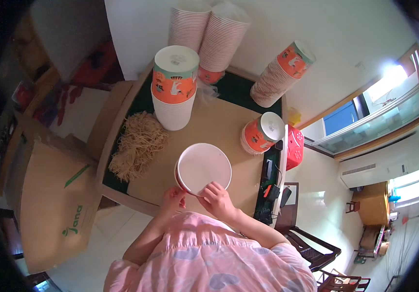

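Note:
A large paper tub point(205, 166) stands in front of me with its wide mouth turned up, showing a plain white inside. My right hand point(216, 199) is closed on its near rim, with fingertips over the edge. Close by on the left, my left hand point(174, 199) is pinched beside the tub's lower side; whatever is between its fingertips is too small to make out. A tangled heap of beige strings point(140, 145) lies to the left of the tub. Behind it rises an upside-down stack of tubs point(174, 90), the top one orange and green.
Another short stack of tubs point(262, 134) stands at the right, with a tall leaning stack point(283, 73) behind. White stacks point(224, 36) stand against the wall. Black chargers and cables point(270, 192) line the right edge. A cardboard box point(56, 209) is at the left, a red stool point(295, 147) at the right.

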`<state>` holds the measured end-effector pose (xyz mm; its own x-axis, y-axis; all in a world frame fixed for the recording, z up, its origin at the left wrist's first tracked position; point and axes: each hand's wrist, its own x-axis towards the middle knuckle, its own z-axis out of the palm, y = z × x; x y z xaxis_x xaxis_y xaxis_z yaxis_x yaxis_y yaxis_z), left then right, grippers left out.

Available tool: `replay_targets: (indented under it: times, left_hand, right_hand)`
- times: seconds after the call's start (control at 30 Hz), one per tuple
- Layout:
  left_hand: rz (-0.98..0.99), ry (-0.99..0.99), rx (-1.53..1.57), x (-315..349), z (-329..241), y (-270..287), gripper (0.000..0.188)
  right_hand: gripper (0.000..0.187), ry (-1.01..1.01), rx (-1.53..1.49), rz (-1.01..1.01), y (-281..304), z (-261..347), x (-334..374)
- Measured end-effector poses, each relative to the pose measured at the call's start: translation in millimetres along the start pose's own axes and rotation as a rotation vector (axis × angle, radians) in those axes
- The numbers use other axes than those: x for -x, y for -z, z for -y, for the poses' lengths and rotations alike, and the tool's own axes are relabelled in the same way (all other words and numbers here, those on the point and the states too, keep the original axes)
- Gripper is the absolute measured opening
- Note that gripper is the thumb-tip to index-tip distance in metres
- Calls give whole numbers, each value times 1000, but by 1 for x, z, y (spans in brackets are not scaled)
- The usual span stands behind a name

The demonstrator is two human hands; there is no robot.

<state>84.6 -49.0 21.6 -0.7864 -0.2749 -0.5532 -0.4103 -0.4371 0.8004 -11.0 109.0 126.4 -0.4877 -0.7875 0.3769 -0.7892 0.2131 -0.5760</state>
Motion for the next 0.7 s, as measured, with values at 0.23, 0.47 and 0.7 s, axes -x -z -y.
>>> replay_targets:
  times: [0.23, 0.47, 0.7]
  left_hand:
    - [-35, -97, -24, 9, -14, 4, 14]
    - [741, -848, 232, 155, -221, -54, 13]
    - [1056, -657, 616, 195, -279, -105, 20]
  right_hand:
    - [23, 15, 29, -337, 90, 35, -7]
    - [15, -310, 223, -295, 77, -26, 34]
    - [11, -321, 279, -169, 10, -64, 67]
